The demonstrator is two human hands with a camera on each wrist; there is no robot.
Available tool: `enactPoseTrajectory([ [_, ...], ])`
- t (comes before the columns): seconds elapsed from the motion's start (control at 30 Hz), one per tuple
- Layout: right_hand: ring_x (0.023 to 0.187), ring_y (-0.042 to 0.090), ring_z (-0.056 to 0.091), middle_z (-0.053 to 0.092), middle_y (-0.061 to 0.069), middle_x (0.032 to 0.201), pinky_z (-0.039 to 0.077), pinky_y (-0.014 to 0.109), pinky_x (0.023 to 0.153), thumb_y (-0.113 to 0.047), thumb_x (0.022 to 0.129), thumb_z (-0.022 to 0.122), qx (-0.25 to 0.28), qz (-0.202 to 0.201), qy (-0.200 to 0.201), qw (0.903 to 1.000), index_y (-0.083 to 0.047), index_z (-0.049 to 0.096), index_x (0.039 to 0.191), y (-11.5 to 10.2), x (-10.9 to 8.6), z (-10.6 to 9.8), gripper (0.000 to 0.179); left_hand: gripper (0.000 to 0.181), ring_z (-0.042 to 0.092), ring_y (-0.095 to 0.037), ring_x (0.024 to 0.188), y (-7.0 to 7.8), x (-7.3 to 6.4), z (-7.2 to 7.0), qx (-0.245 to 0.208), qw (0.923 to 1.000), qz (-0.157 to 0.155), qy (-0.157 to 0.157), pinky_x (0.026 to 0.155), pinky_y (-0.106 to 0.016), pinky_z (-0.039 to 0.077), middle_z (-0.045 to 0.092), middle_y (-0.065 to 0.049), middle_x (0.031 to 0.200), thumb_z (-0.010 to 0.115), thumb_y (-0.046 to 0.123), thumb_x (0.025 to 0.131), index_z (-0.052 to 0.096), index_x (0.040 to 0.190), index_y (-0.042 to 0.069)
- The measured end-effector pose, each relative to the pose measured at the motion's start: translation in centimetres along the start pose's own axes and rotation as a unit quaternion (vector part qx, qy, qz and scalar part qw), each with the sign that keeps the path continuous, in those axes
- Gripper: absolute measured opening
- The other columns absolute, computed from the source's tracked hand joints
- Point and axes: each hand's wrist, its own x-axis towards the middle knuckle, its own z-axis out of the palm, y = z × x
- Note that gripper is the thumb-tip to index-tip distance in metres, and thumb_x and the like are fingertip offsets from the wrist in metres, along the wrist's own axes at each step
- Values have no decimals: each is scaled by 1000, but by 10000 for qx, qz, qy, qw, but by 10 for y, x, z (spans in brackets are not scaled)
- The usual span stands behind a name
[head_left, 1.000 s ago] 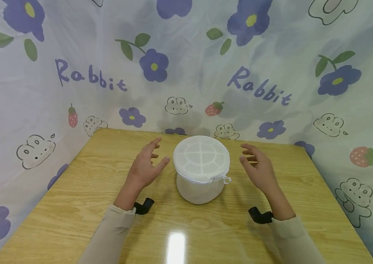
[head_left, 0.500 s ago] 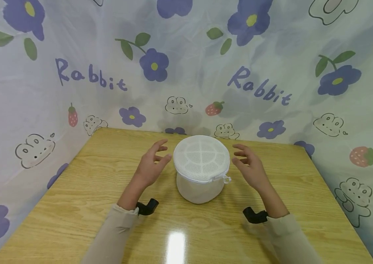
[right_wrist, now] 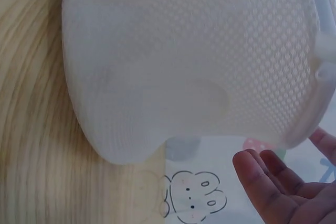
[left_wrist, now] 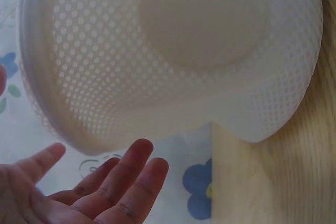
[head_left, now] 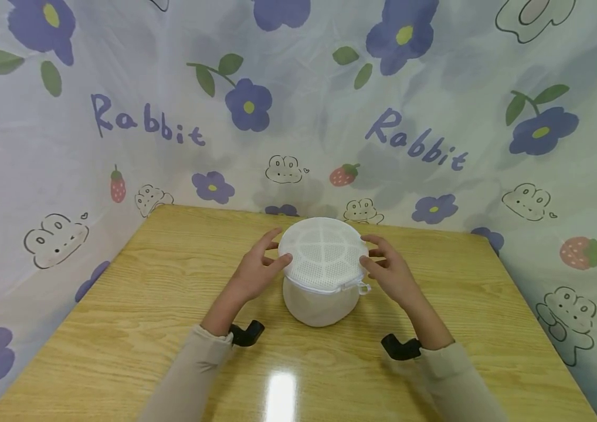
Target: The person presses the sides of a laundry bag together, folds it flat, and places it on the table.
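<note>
A round white mesh laundry bag (head_left: 323, 252) stands upright on the wooden table, its flat top facing up. A small zipper pull (head_left: 364, 288) hangs at the right front of its rim. My left hand (head_left: 254, 271) is at the left side of the top, the thumb over the edge. Opposite it, my right hand (head_left: 392, 274) is at the right side of the rim. In the left wrist view, relaxed spread fingers (left_wrist: 137, 156) lie beside the mesh wall. Loosely bent fingers (right_wrist: 252, 174) are near the rim in the right wrist view; firm contact cannot be made out.
The wooden table (head_left: 172, 264) extends around the bag, with a bright light reflection near the front. A printed cloth (head_left: 309, 105) with flowers and rabbits hangs behind and at both sides. Black wrist mounts (head_left: 248, 334) stick out inward from the sleeves.
Both hands have moved inward from either side, from being apart from the bag to its top rim. The laundry bag has stayed in place.
</note>
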Motion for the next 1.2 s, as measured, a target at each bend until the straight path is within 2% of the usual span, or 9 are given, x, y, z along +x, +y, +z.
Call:
enactPoseTrajectory([
  [0.23,99,35,65,55,27,123,56,49,82,-19,96,57,266,-24,-131,9996,-18,45,142,-1,2,7,47,68,63,-30,106,-2,1,7,-285,9994,-108,-176,82,-39,53,44,-15,141,59,47,92,24,150,42],
  [0.5,91,28,65,56,24,117,57,42,79,-18,95,58,289,122,-163,9994,-18,46,141,-2,3,12,47,71,65,-25,99,-6,3,12,-244,9994,12,-243,80,-36,52,41,-13,144,60,49,91,23,151,39],
  [0.63,95,29,65,55,24,120,57,42,80,-18,96,57,279,188,-185,9993,-18,45,141,-3,3,13,47,72,64,-25,99,-7,4,13,-204,9995,39,-257,81,-37,52,43,-11,142,60,49,91,22,152,37],
  [0.83,99,32,64,53,24,125,55,48,83,-19,96,57,354,255,-244,9988,-18,45,142,-6,3,13,48,73,64,-27,102,-8,5,16,-285,9988,107,-374,83,-38,53,36,-10,151,59,44,93,20,153,32],
  [1.03,102,33,62,49,21,137,55,37,80,-20,96,57,314,326,-289,9986,-19,45,142,-6,4,13,48,74,64,-24,95,-7,6,19,-350,9986,113,-388,80,-34,51,39,-13,149,60,41,93,20,154,29],
  [1.17,101,31,61,45,19,143,53,32,78,-20,96,57,376,340,-324,9982,-19,44,143,-5,5,13,48,74,64,-27,102,-7,6,20,-478,9979,124,-427,84,-38,52,35,-13,152,60,41,93,19,154,28],
  [1.2,101,31,60,44,18,144,53,31,78,-20,96,57,407,337,-334,9980,-19,44,143,-5,6,14,48,74,63,-29,104,-3,4,19,-499,9976,116,-457,86,-39,52,34,-15,153,60,38,94,19,154,26],
])
